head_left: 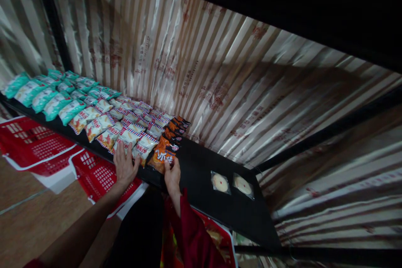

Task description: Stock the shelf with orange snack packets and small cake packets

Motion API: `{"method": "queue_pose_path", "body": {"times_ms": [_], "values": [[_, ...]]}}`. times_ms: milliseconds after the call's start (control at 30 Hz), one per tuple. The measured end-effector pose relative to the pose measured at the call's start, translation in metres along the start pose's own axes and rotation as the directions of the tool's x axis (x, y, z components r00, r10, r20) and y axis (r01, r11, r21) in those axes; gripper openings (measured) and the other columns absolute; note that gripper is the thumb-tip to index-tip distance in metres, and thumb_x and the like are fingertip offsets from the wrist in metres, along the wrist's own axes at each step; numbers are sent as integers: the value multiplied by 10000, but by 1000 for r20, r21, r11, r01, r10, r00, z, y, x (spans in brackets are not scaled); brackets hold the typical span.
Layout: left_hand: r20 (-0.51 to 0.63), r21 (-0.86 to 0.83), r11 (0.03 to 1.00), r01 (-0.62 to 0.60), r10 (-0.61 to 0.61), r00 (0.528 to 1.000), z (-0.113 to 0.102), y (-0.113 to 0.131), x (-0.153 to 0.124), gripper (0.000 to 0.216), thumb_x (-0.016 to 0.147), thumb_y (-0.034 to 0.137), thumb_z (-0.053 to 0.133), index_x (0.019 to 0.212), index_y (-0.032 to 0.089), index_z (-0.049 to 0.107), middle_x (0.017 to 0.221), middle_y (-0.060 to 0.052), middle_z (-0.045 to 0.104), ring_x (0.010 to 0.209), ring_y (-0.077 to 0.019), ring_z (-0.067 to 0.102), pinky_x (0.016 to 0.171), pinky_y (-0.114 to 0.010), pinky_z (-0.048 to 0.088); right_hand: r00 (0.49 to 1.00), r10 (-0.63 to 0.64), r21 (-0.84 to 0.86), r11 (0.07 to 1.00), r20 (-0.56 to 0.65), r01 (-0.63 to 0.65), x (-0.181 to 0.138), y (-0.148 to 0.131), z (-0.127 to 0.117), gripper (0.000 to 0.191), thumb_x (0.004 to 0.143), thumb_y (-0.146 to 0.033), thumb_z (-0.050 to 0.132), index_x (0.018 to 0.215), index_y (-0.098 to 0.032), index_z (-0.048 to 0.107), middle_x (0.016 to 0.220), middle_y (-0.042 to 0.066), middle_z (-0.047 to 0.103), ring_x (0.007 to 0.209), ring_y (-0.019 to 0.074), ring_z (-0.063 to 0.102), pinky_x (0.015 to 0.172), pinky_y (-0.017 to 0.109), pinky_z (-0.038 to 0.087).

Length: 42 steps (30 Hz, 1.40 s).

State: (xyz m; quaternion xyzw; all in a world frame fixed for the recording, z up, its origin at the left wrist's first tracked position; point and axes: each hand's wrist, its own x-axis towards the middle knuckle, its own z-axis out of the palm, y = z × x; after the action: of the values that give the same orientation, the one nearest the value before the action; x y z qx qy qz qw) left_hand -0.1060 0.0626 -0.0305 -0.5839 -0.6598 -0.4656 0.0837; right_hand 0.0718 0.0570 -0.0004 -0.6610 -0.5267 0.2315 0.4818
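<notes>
Right at the front of the short orange row on the black shelf point(201, 167), here now: the orange packet point(161, 151), face up, just beside the white packets point(99, 126). Touching the packet's near right edge with the right hand point(172, 173), fingers bent; properly grasping or only resting there, cannot tell from this angle. Over to the left hand point(124, 164), fingers spread, unclenched, right up against the front white packets. Further left, past all those striped edges, teal packets point(54, 104) in close rows! Out right, well apart, two round cakes point(220, 183) in clear wrap, side by side. Behind, corrugated sheeting point(220, 67); below, red baskets point(56, 142).
</notes>
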Motion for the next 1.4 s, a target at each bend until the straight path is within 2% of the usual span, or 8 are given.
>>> {"method": "queue_pose_path", "body": {"times_ms": [200,333,467,633,1100,1400], "values": [[4,-31,996,83,-83,997,12,-5,13,645,894,406,389,1436,89,243,1532,-199,124,1415,-319,83,1115,-535,140,1000,7,54,999,16,-8,-7,10,0,559,775,-471,539,1217,-132,497,1091,131,606,932,212,603,806,315,495],[15,-29,995,96,-96,995,20,-5,13,678,894,442,375,1447,91,203,1533,-204,112,1418,-313,67,1114,-542,125,999,-33,-4,999,-3,33,-12,19,1,641,754,-479,580,1277,-128,462,1138,148,572,1019,236,571,875,349,474],[16,-4,997,83,-83,996,25,-4,13,681,892,439,390,1449,97,199,1535,-206,93,1418,-315,63,1111,-554,124,993,-117,-105,988,-17,115,-14,32,8,630,790,-506,528,1268,-99,467,1171,184,558,1110,272,527,950,411,421],[42,29,998,63,-64,997,26,1,14,654,894,415,401,1441,100,230,1533,-205,96,1417,-321,67,1111,-567,122,979,-197,-173,967,-52,185,-17,41,16,586,823,-509,487,1249,-107,474,1199,192,550,1136,277,507,946,420,414],[40,55,997,50,-52,998,29,2,14,650,881,408,443,1431,111,265,1532,-196,117,1416,-324,77,1105,-572,141,990,-137,-214,969,-35,127,-19,34,18,568,847,-469,483,1281,-105,449,1207,182,541,1130,271,501,968,412,401],[43,92,995,41,-45,998,28,1,13,652,891,414,420,1433,94,251,1525,-219,124,1414,-334,78,1098,-580,151,987,-156,-199,969,-31,146,-19,38,17,576,833,-478,496,1279,-114,455,1189,172,554,1116,268,511,944,405,415]]}}
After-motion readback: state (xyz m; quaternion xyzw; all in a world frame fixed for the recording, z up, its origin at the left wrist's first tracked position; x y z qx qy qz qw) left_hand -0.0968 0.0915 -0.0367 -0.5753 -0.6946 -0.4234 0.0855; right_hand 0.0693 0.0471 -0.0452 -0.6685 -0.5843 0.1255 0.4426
